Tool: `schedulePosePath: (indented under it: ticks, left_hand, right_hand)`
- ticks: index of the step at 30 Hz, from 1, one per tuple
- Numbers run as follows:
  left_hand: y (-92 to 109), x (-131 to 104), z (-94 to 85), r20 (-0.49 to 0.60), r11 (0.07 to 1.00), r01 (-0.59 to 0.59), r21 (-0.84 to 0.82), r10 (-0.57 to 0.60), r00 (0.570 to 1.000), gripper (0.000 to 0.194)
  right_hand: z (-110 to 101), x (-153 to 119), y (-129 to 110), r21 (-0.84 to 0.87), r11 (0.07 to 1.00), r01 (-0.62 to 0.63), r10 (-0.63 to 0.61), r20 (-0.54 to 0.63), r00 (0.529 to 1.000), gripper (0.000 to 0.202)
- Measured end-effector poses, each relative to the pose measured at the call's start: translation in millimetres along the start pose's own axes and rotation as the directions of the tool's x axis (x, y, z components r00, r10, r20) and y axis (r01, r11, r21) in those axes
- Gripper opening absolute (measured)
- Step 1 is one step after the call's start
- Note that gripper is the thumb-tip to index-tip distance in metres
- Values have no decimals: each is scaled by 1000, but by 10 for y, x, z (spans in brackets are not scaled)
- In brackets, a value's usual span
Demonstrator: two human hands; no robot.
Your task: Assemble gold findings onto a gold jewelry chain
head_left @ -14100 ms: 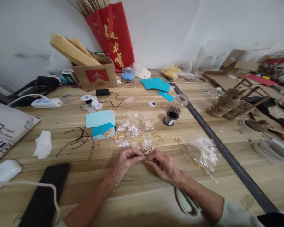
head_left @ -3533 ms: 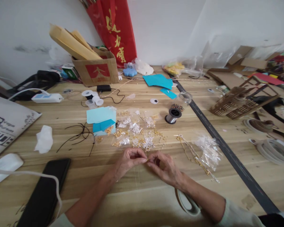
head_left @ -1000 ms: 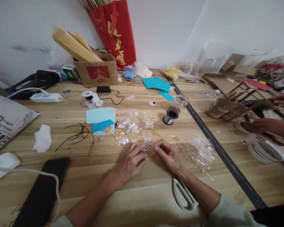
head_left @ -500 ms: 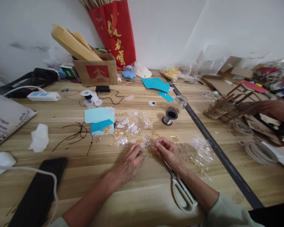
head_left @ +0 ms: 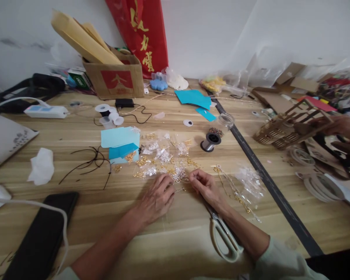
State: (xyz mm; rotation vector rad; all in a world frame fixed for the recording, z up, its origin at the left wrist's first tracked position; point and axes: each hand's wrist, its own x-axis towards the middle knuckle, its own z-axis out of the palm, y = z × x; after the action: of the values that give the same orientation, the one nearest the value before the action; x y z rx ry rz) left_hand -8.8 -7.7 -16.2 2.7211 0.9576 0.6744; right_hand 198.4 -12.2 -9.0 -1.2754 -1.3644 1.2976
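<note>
My left hand [head_left: 158, 196] rests on the wood with its fingers curled together by a short fine chain [head_left: 180, 189]. Opposite it, my right hand [head_left: 206, 187] has thumb and forefinger pinched. Whatever either hand holds is too small to make out. Just beyond the fingertips lie silver and gold beads and findings [head_left: 179, 173], some loose, some on small clear bags. Scissors with pale handles [head_left: 226, 243] lie partly under my right wrist. To its right are gold and silver chains [head_left: 235, 190] and crumpled clear bags [head_left: 250, 179].
A wire spool [head_left: 210, 142] and a jar of brown beads [head_left: 226, 121] stand beyond my right hand. Blue cards [head_left: 119, 138], black cords [head_left: 95, 163] and a dark phone [head_left: 43, 233] lie left. At right, another person's hand [head_left: 342, 130] is at a wooden slatted frame [head_left: 280, 130].
The view has shifted slightly. My hands keep nearly the same pose, fingers still pinched close to the beads. The other person's hand has shifted a little at the slatted frame.
</note>
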Motion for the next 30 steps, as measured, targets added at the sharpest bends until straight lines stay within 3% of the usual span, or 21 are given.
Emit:
schedulePosePath:
  ticks: [20, 30]
  left_hand:
    - [-62, -9, 1, 4, 999, -6, -50, 7, 1000, 14]
    - [-102, -42, 11, 25, 999, -35, -8, 35, 999, 15]
  right_hand:
    - [-37, 8, 48, -267, 962, 64, -59, 27, 998, 23]
    - [-77, -26, -19, -381, 908, 174, -118, 166, 979, 17]
